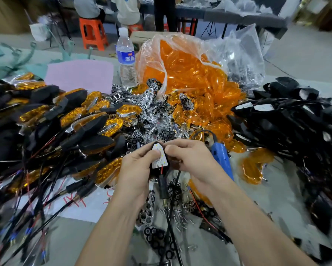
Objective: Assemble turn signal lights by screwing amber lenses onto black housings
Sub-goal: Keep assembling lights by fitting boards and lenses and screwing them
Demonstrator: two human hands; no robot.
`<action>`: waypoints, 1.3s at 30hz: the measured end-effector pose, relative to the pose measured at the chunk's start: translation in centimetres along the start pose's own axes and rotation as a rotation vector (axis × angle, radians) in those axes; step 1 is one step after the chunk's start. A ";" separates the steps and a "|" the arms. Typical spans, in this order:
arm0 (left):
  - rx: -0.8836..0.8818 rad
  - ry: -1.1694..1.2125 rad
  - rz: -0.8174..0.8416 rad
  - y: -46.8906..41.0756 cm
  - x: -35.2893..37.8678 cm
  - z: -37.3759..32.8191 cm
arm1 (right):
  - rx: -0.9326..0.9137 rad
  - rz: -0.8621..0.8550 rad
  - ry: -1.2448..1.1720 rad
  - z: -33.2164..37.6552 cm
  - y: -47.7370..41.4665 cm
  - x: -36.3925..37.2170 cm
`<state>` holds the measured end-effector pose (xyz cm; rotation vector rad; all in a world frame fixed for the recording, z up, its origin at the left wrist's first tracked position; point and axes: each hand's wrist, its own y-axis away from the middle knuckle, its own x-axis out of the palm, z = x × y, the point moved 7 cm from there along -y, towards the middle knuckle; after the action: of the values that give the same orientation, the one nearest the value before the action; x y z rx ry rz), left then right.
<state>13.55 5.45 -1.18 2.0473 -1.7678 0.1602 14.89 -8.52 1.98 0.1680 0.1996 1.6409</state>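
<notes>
Black housing point(160, 160) ×1 | left hand point(136, 169), right hand point(192, 160): grip holding it | bottle point(125, 54) ×1

Single head view, looking forward and down, close over cluttered table point(288, 189), room behind.

Bright, even light; edges smear and bend (wide lens, probably).
</notes>
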 end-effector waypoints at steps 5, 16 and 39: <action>-0.018 -0.004 -0.211 -1.3 -2.8 0.9 | -0.214 -0.147 0.579 2.3 -3.7 -0.3; -0.033 -0.143 -0.242 -1.9 -4.1 0.7 | -0.231 -0.150 1.084 1.7 -8.1 0.6; 0.074 -0.261 -0.152 -1.1 -0.3 1.0 | 0.107 -0.049 -0.275 -1.7 2.3 -3.3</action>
<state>14.34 5.42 -2.44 2.3351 -1.7657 -0.0923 12.55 -12.02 0.92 0.4631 0.0808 1.5405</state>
